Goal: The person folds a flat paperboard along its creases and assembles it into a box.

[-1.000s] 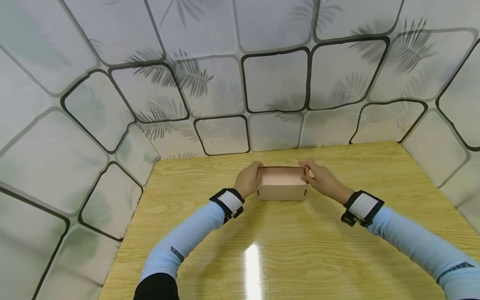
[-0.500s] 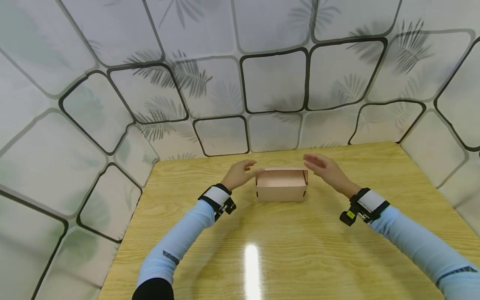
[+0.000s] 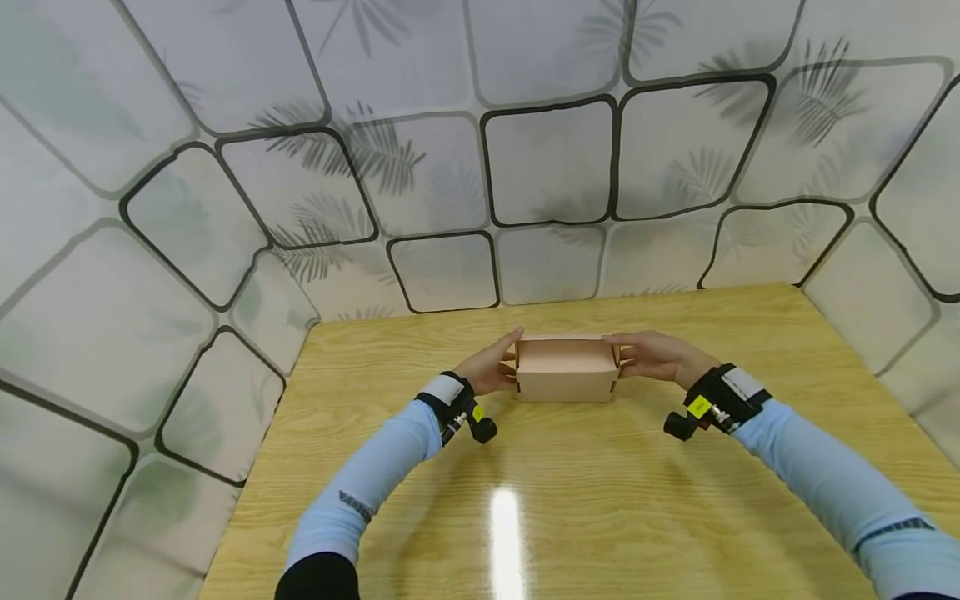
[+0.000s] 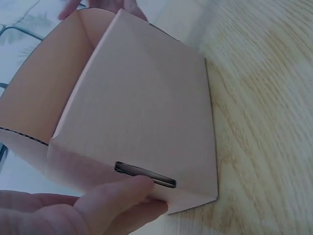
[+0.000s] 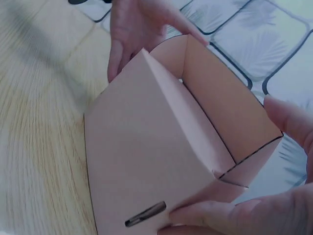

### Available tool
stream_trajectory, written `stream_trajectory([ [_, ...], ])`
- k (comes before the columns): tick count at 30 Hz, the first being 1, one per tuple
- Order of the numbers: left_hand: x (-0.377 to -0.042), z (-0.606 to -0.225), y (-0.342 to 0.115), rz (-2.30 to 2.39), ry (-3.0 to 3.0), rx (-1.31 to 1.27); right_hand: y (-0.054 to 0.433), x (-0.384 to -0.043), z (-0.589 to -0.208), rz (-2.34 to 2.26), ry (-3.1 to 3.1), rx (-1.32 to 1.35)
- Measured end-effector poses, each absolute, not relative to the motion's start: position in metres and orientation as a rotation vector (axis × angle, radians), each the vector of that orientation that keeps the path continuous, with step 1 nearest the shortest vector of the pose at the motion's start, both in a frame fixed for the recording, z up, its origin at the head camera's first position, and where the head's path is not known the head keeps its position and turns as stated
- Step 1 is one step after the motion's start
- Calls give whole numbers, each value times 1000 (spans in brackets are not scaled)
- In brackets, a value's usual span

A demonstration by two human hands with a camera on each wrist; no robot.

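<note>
A small pinkish cardboard box (image 3: pixel 566 385) with its top partly open stands on the table, centred between both hands. My left hand (image 3: pixel 491 365) holds its left end, the thumb up at the rear top edge and the fingers low on the side. In the left wrist view, fingers (image 4: pixel 115 200) touch the box (image 4: pixel 137 107) by a dark slot near the corner. My right hand (image 3: pixel 660 357) grips the opposite end. The right wrist view has its thumb (image 5: pixel 288 120) at the raised rear panel (image 5: pixel 225 93) and fingers by another slot.
The wood-grain table (image 3: pixel 600 500) spreads around the box, with a bright reflection in front. Behind it and at both sides rise patterned wall coverings (image 3: pixel 555 162). Each wrist carries a strapped-on camera (image 3: pixel 482 429).
Both hands came off the box's upper edges, moved slightly outward, then came back in on its two ends with fingers lower. The box has stayed nearly in place.
</note>
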State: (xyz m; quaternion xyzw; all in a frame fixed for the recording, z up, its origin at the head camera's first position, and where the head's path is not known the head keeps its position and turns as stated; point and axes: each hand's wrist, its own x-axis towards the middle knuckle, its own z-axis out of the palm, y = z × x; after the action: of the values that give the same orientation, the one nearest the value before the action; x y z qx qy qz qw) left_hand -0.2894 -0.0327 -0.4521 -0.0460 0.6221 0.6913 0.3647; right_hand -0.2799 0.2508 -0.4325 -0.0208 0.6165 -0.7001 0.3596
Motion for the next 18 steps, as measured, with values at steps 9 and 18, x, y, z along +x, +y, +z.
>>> stream_trajectory([
  [9, -288, -454, -36, 1754, 1701, -88, 252, -280, -442, -1782, 1651, -202],
  [18, -287, -457, -38, 1627, 1848, 67, 247, -278, -450, -1703, 1827, -78],
])
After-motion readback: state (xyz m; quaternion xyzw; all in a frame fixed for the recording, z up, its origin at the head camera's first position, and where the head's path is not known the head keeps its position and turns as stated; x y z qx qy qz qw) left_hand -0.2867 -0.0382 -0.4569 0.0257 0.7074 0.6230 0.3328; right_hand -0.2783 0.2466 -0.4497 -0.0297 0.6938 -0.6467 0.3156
